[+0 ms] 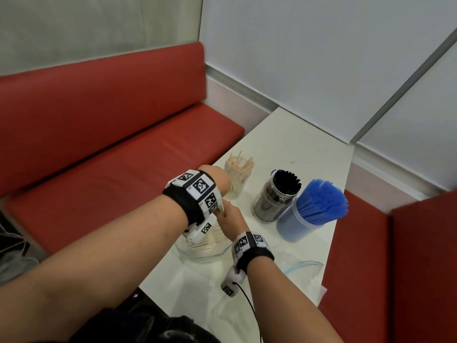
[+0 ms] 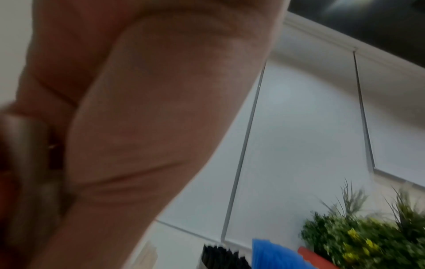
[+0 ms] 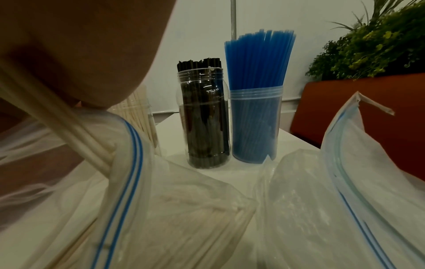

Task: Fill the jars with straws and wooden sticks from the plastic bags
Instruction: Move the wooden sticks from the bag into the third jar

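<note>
A zip bag of wooden sticks lies on the white table, near its left edge. My right hand reaches into the bag's mouth and pinches a few wooden sticks that slant out of the bag. My left hand hovers just above, fingers curled downward and mostly hidden; the blurred left wrist view shows a pale bundle by the fingers. Behind stands a jar of wooden sticks, a jar of black straws and a jar of blue straws.
An empty zip bag lies crumpled at the table's right front, also large in the right wrist view. Red bench seats flank the table on both sides. A plant stands behind the right bench.
</note>
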{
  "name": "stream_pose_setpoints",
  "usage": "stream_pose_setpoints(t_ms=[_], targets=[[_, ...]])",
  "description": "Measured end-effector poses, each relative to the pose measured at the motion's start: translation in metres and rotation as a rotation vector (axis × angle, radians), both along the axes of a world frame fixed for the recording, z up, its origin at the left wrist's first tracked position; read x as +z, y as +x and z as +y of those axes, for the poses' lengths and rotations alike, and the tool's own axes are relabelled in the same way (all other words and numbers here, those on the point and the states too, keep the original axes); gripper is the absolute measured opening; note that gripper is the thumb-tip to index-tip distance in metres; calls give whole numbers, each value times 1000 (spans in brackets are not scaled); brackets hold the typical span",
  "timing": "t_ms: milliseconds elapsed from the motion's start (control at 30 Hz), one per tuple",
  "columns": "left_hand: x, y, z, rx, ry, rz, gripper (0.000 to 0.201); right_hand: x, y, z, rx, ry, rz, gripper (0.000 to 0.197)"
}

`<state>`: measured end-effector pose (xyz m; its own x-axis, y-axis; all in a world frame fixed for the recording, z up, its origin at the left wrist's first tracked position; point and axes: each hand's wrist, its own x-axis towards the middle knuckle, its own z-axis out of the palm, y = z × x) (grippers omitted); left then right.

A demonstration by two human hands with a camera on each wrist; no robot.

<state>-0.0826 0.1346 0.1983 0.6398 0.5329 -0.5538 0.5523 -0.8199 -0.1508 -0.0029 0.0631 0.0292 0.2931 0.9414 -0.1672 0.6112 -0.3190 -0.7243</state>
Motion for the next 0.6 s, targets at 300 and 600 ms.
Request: stream_pose_setpoints(t_ms=[300, 600], targets=[[23, -8, 62, 342, -509, -835, 74, 27, 8, 6, -297, 215, 425, 31], [-58, -3, 34, 1004, -1431, -875, 62, 167, 20, 20, -232, 657, 651, 31]])
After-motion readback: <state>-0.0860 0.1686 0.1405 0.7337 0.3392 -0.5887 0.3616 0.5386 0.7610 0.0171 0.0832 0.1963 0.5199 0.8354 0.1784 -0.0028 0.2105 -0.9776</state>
